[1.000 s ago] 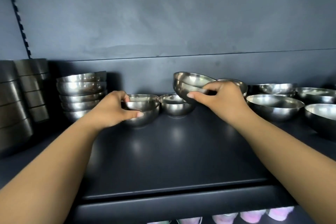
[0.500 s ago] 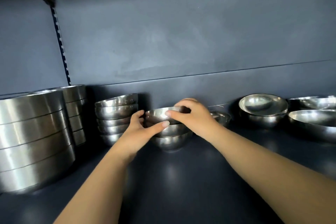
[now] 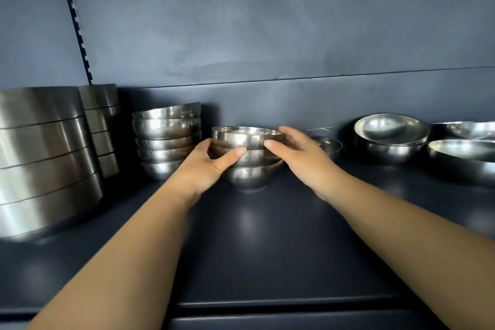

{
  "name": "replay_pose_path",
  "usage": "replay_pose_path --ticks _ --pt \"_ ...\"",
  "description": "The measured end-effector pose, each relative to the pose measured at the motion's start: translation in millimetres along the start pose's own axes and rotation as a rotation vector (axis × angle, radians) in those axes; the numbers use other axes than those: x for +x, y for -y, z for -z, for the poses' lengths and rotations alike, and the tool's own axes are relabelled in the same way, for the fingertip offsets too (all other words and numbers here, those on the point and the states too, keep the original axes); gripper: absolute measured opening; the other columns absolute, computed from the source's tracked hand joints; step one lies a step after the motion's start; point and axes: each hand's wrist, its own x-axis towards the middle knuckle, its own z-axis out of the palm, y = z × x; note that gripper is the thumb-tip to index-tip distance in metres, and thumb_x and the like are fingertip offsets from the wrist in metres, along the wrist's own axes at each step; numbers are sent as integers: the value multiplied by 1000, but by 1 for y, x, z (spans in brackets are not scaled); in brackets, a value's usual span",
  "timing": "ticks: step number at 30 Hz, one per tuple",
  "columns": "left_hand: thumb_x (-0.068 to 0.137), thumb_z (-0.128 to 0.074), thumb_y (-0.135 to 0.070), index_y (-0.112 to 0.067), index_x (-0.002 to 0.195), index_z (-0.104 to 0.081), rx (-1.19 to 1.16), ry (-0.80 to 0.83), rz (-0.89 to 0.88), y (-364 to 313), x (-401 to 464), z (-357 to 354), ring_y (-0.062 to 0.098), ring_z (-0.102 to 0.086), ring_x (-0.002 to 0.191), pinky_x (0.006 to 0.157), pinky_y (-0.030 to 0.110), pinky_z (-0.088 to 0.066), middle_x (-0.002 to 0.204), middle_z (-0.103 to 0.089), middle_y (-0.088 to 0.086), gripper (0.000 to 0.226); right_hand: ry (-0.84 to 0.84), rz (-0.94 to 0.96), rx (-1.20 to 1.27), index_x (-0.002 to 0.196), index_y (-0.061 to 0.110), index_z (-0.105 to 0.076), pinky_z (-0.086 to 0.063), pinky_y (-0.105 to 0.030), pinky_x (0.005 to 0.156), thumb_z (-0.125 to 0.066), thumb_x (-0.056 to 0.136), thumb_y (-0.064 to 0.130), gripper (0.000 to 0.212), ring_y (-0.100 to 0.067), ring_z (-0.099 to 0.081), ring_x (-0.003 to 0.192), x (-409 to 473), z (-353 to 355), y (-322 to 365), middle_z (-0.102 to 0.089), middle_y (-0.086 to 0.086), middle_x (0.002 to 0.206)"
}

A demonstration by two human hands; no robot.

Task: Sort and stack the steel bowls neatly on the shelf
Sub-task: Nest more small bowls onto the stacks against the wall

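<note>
My forearms reach forward over the dark, smooth shelf (image 3: 267, 244). My left hand (image 3: 206, 166) grips the left side of the small bowl stack (image 3: 249, 158), thumb pressed against its front wall. My right hand (image 3: 300, 153) grips the right side of the stack at the top bowl's rim, thumb on the front. The stack stands on the shelf near the back wall, three nested bowls as far as I can count.

Procedure: press evenly from both sides, centre each rim over the one below, and keep the stack upright; polished steel probably slides easily.

Just left stands a taller bowl stack (image 3: 167, 139), rounded and mirror-bright. Further left are brushed, straight-walled containers (image 3: 45, 158). To the right, wider shallow bowls (image 3: 391, 136) remain unsorted.
</note>
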Motion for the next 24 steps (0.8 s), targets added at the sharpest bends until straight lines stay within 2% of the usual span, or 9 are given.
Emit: replay_pose_path --ticks 2,3,5,7,10,13,14,18,24 --pt "57 -74 -47 -14 98 -62 -35 -7 1 2 1 0 12 -57 86 88 29 -43 83 -61 -6 54 34 15 11 95 28 -57 -42 -6 79 -63 84 25 13 10 -59 87 -1 1 -2 -65 15 98" --pt "63 -74 -42 -16 95 -63 -48 -12 2 4 1 0 10 -58 83 86 27 -43 80 -61 -8 43 41 25 2 92 24 -59 -45 -11 84 -62 85 23 8 2 -62 91 -1 1 -4 -67 10 98" --pt "69 -73 -35 -17 95 -64 -64 -13 4 6 2 0 6 -59 82 83 24 -41 79 -63 -10 32 38 37 -7 92 16 -61 -47 -35 95 -61 86 21 8 -17 -63 101 0 1 -5 -67 3 95" --pt "65 -73 -38 -15 101 -65 -68 0 -3 7 1 0 6 -61 86 82 22 -41 86 -66 -9 43 30 28 17 88 17 -62 -46 -46 96 -62 85 21 5 -21 -63 100 0 -2 -6 -66 4 90" --pt "56 -72 -42 -13 108 -65 -79 19 -6 7 1 1 9 -63 93 88 24 -44 97 -69 -4 60 26 2 22 86 19 -64 -49 -41 94 -65 83 23 6 -20 -64 94 3 -5 -7 -66 1 89" --pt "69 -74 -35 -12 108 -65 -55 -33 -2 11 7 2 11 -63 95 94 28 -44 97 -69 -4 46 10 -24 31 91 15 -65 -50 -20 79 -65 83 25 13 -13 -64 88 11 -9 -3 -69 -2 95" --pt "72 -74 -32 -12 107 -65 -40 -64 -10 14 10 2 12 -62 95 96 29 -45 97 -69 -3 41 -3 -31 6 94 14 -66 -48 -18 79 -65 83 27 17 -13 -63 91 14 -11 -1 -70 -3 99" --pt "74 -73 -31 -11 109 -64 30 -161 -69 20 19 0 14 -63 101 99 29 -44 102 -69 -1 41 -9 -51 -52 97 15 -66 -43 -23 86 -64 83 31 21 -15 -62 99 25 -14 -2 -70 -3 104" --pt "71 -75 -40 -8 128 -51 141 -175 -22 28 29 -3 23 -56 116 106 40 -39 122 -62 7 70 -58 -53 -118 86 21 -61 -44 -25 84 -68 78 38 20 -16 -61 94 38 -11 -6 -69 -2 98"
